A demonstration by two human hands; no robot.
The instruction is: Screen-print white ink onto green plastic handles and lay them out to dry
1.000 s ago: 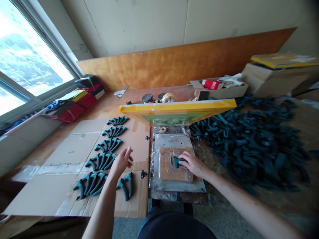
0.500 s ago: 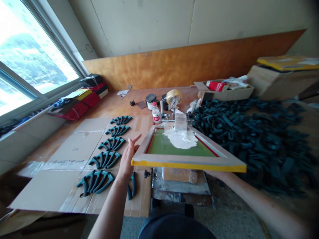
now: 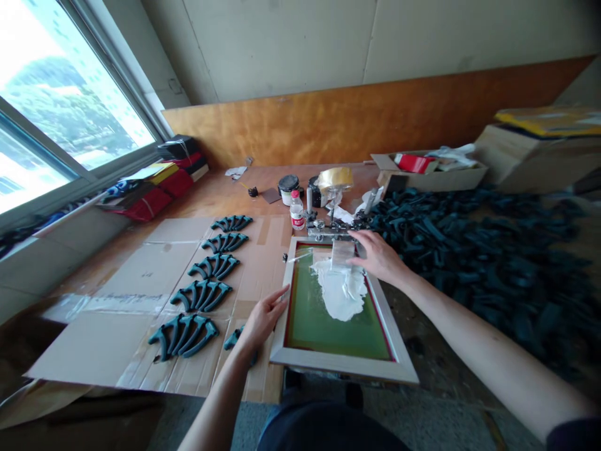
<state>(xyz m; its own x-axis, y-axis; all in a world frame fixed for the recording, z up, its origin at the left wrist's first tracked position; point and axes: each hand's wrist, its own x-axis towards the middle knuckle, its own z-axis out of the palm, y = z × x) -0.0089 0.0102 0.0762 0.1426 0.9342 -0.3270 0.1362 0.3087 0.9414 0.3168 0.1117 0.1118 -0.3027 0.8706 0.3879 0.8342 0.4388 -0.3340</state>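
Observation:
A framed screen [image 3: 300, 356] lies flat, its green mesh carrying a patch of white paste [image 3: 342, 297]. My left hand [image 3: 267, 313] is at the frame's left edge, fingers partly extended, with nothing visible in it. At the back of the screen, a pale squeegee block [image 3: 342, 254] stands in the paste. My right hand [image 3: 375, 254] reaches to the block's right side, thumb and fingers apart around it. Dark green curved parts [image 3: 183, 335] lie in fanned rows on cardboard left of the screen. Another curved part [image 3: 233, 338] is partly hidden by my left forearm.
A metal hinge clamp [image 3: 331, 230] sits behind the frame. Beyond it stand a red-capped bottle [image 3: 297, 213], a lidded jar [image 3: 288, 188] and a tape roll [image 3: 335, 178]. A large heap of dark parts [image 3: 488, 250] covers the right side, near an open carton [image 3: 441, 178].
The raised front of the screen frame has come down flat. My right hand has moved from beneath the frame to the squeegee block. My left hand has shifted lower, beside the frame.

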